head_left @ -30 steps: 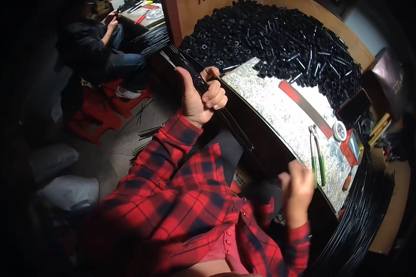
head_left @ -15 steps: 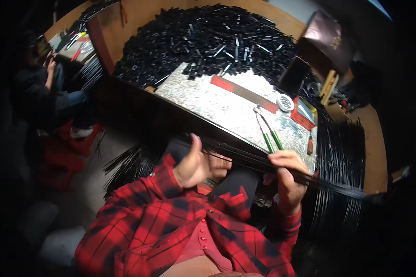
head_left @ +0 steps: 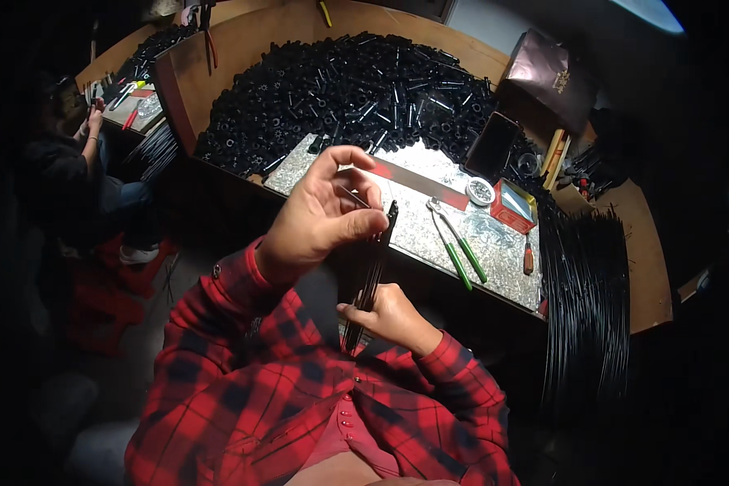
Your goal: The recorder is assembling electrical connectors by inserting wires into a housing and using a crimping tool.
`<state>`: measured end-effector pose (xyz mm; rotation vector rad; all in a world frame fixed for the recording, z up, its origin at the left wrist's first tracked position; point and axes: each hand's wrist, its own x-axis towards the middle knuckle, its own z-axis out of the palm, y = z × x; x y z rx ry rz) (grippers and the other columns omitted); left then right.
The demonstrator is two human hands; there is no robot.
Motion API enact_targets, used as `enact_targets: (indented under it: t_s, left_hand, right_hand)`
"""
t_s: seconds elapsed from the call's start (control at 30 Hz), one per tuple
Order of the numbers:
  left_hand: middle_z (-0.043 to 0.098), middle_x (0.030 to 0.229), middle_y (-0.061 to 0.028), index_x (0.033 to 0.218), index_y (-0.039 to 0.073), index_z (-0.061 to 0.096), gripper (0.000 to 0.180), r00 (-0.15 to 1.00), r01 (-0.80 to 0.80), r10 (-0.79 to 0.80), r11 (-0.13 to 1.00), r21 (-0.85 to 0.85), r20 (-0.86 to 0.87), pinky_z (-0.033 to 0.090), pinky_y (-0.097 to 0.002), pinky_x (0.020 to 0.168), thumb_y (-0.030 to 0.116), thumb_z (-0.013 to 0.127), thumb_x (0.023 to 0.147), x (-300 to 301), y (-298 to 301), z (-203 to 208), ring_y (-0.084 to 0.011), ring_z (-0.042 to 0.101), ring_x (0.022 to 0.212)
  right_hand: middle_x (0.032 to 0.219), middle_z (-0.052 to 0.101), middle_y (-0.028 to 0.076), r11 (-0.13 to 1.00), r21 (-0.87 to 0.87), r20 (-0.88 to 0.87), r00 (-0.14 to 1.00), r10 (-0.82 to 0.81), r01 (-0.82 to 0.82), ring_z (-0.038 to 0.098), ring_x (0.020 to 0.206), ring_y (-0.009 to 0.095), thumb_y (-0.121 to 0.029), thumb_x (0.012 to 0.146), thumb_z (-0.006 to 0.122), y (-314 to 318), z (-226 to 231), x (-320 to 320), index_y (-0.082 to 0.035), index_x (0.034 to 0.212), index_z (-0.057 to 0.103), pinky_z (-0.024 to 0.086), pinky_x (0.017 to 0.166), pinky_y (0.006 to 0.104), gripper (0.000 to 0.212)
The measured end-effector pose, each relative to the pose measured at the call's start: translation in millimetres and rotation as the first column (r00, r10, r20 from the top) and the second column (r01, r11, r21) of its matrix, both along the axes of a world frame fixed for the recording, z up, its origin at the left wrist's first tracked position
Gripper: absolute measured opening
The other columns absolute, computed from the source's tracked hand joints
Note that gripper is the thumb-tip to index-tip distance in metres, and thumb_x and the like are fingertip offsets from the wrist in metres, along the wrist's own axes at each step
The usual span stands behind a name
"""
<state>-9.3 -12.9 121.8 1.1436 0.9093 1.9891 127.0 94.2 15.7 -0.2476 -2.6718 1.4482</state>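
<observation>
- Head view: A worker in a red-and-black plaid shirt handles a bundle of thin black rods [head_left: 370, 275], held nearly upright in front of the body, short of the edge of a pale worktop [head_left: 506, 279].
- The right hand [head_left: 393, 317] is closed around the bundle's lower part, thumb laid across it.
- The left hand [head_left: 324, 215] is raised beside the bundle's upper end, fingers half curled and thumb reaching across; a thin dark piece [head_left: 355, 197] shows among its fingers, though whether it is firmly gripped cannot be told.
- Done, as far as the scene shows: one bundle is gathered in hand. The work appears to be midway, its rods not yet set down.
- Left, by the look of it: a large sheaf of black rods [head_left: 587, 300] hangs off the right side, out of either hand's hold, and a broad heap of small black parts [head_left: 348, 97] covers the back. How much of either is finished work cannot be told.
- Lying untouched on the worktop are green-handled pliers [head_left: 462, 247], a screwdriver [head_left: 528, 256] and an open red box [head_left: 512, 215].
- At far left, a co-worker [head_left: 77, 162] sits at another bench.
</observation>
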Motion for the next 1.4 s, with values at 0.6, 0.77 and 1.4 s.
enact_targets:
  t_s: [0.6, 0.77, 1.4]
  left_hand:
    - [0.061, 0.082, -0.0024, 0.084, 0.000, 0.061, 0.009, 0.994, 0.061, -0.067, 0.996, -0.066, -0.088, 0.047, -0.0222, 0.070, -0.002, 0.067, 0.078, -16.1, 25.6, 7.0, -0.0084, 0.058, 0.077]
    - [0.062, 0.080, -0.0032, 0.084, 0.000, 0.062, 0.007, 0.972, -0.001, 0.006, 1.000, 0.022, -0.236, 0.048, -0.0212, 0.068, -0.001, 0.066, 0.079, -14.8, 36.5, 4.2, -0.0088, 0.059, 0.075]
    - [0.063, 0.086, -0.0112, 0.087, 0.004, 0.065, 0.012, 0.117, -0.946, 0.583, 0.312, 0.089, -0.804, 0.049, -0.0328, 0.067, 0.012, 0.061, 0.080, -203.6, 16.4, -113.4, -0.0236, 0.060, 0.076]
  right_hand:
    - [0.066, 0.057, -0.001, 0.980, -0.192, -0.397, 0.910, -0.120, 0.045, 0.050, 0.062, 0.006, -0.007, 0.081, 0.066, 53.0, 91.3, -11.6, -0.001, 0.068, 0.055, 0.040, 0.059, 0.0199, 0.018]
    - [0.077, 0.061, 0.005, 0.943, -0.333, -0.430, 0.888, -0.166, 0.015, 0.057, 0.069, 0.010, -0.004, 0.086, 0.059, 51.2, 83.1, -7.9, 0.002, 0.083, 0.058, 0.047, 0.063, 0.0225, 0.007]
    - [0.074, 0.061, 0.015, 0.845, -0.530, -0.455, 0.817, -0.353, 0.070, 0.063, 0.064, 0.022, 0.002, 0.087, 0.053, 56.5, 76.9, -18.4, -0.003, 0.087, 0.042, 0.055, 0.064, 0.0337, 0.012]
